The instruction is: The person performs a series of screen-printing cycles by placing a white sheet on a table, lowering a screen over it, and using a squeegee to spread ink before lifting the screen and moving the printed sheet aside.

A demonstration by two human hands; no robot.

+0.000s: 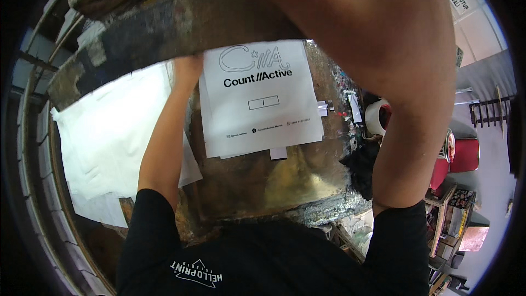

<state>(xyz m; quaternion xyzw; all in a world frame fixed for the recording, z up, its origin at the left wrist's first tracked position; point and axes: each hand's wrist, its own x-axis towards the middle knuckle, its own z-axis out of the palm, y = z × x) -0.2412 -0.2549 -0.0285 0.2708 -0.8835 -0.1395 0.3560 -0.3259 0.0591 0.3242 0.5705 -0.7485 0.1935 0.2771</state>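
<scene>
A white sheet (260,115) printed in black lies on the stained brown work surface (235,186), with more paper edges showing under it. My left hand (189,68) reaches to the sheet's upper left edge. Its fingers are hidden beneath a dark, paint-stained frame (137,38) that spans the top of the view, raised above the sheet. Bent upward on the right, my right forearm (339,27) crosses to the top edge beside this frame. The right hand itself lies beyond the picture. Small white tabs (278,153) stick out at the sheet's lower and right edges.
Left of my left arm, blank white sheets (109,142) are piled. A tape roll (376,117) and a black cloth (361,169) sit by the surface's right edge. Farther right are a red seat (466,154) and a cluttered wooden shelf (446,219).
</scene>
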